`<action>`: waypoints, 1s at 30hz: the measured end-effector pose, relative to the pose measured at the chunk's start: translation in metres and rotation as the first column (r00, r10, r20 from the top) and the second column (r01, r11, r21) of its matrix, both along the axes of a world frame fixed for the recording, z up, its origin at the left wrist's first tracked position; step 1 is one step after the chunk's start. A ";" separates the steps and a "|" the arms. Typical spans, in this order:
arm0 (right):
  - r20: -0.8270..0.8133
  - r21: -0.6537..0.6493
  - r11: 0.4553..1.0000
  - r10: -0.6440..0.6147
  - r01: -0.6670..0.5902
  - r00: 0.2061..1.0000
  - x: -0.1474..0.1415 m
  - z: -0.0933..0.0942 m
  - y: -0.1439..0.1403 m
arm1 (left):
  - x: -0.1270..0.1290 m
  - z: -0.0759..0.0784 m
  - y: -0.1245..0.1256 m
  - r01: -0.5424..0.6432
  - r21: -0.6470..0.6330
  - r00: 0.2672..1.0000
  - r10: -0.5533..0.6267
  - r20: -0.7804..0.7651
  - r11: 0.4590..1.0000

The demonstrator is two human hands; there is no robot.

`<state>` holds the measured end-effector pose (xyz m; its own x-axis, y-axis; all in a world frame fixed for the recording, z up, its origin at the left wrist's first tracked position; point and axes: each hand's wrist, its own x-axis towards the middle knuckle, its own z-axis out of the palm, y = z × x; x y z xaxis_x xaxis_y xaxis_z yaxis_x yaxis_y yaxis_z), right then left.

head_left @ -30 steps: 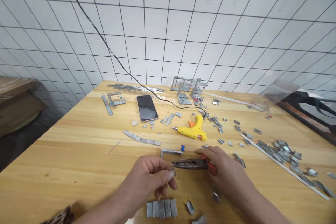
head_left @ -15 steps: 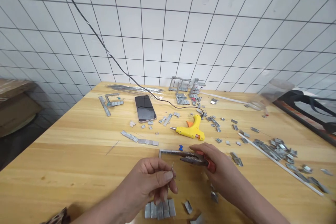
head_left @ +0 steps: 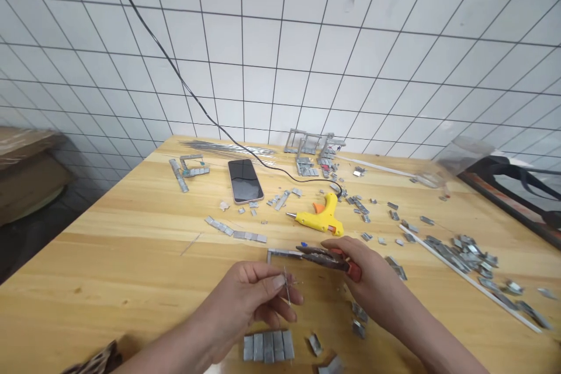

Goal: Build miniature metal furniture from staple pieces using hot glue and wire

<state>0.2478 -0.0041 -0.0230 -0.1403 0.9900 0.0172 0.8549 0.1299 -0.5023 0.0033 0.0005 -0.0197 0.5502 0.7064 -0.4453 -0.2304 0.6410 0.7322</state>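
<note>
A: Head view, quick. What am I seeing in the hands?

B: I'm seeing the left hand (head_left: 254, 298) pinching a thin wire pin (head_left: 287, 287) between thumb and forefinger, held upright just over the table (head_left: 131, 257). The right hand (head_left: 372, 280) is gripping the pliers (head_left: 322, 257) by the red handles, fingers wrapped shut round them.

A: Anything changing?

B: Yes. A second ago the pliers' nose was sitting right at the left fingertips; now it's pulling up and away, pointing over the small metal frame (head_left: 283, 253). So the pin is freeing up from the pliers and only the fingers are holding it. The hands are drifting apart.

A: Nearby stuff?

B: A row of grey metal clips (head_left: 268, 346) is lying just below the left hand; the glue gun (head_left: 322, 217) and phone (head_left: 245, 180) are sitting farther back.

A: Any writing or brands?

B: I'm reading none; the phone screen is dark.
</note>
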 end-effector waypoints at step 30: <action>0.173 0.007 0.997 -0.078 0.078 0.982 -0.001 0.004 0.000 | 0.001 0.003 -0.001 0.042 0.064 0.988 -0.032 -0.149 0.997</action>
